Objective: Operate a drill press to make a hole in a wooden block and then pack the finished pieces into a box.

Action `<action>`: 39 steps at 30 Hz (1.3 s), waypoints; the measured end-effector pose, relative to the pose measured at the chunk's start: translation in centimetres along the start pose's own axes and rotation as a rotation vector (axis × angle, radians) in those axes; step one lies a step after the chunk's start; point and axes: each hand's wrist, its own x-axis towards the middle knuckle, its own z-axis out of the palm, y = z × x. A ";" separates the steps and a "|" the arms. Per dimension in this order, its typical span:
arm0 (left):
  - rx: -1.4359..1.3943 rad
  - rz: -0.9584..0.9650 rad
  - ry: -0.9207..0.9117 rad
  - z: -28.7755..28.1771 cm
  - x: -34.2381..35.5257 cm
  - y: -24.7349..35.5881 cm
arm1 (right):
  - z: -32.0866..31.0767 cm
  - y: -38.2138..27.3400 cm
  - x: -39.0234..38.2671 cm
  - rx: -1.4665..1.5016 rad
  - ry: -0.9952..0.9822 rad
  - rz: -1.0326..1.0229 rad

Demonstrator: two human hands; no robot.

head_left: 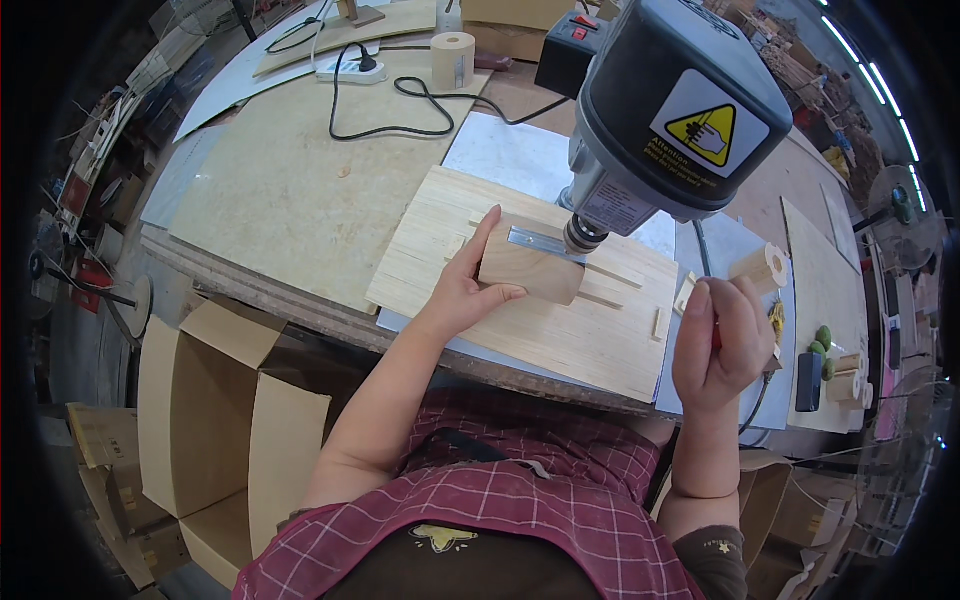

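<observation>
My left hand (pixel 470 285) is closed around the left end of a wooden block (pixel 530 272), thumb on its near side and fingers on the far side. A narrow metal plate (pixel 536 240) lies on top of the block. The block rests on a pale wooden board (pixel 440 240) with thin wood strips fixed to it. Right above the plate's right end is the chuck (pixel 584 236) of a drill press (pixel 680 100); I cannot tell whether its tip touches. My right hand (pixel 722 345) is curled shut to the right of the board, with a bit of red showing between its fingers.
Wooden cylinders (pixel 453 62) stand at the back and at the right (pixel 760 268). A black cable (pixel 425 95) runs from a white power strip (pixel 350 70). A dark phone (pixel 808 382) and green round things (pixel 822 338) lie far right. An open cardboard box (pixel 215 420) stands below the table's left edge.
</observation>
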 end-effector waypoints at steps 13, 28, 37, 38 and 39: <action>-0.018 -0.015 -0.005 -0.1 0.0 -0.3 | 1.7 0.3 -2.9 0.023 0.028 0.008; 0.003 0.009 -0.004 -0.1 0.0 -0.2 | 3.4 1.0 -4.9 0.037 0.057 0.018; 0.006 0.012 0.000 -0.1 -0.1 -0.2 | 4.2 1.5 -5.7 0.027 0.067 0.011; 0.012 -0.001 0.002 -0.1 -0.1 -0.1 | 4.3 1.6 -5.8 0.027 0.073 0.005; 0.017 -0.014 0.004 0.0 -0.1 0.0 | 4.4 1.6 -5.9 0.026 0.073 0.005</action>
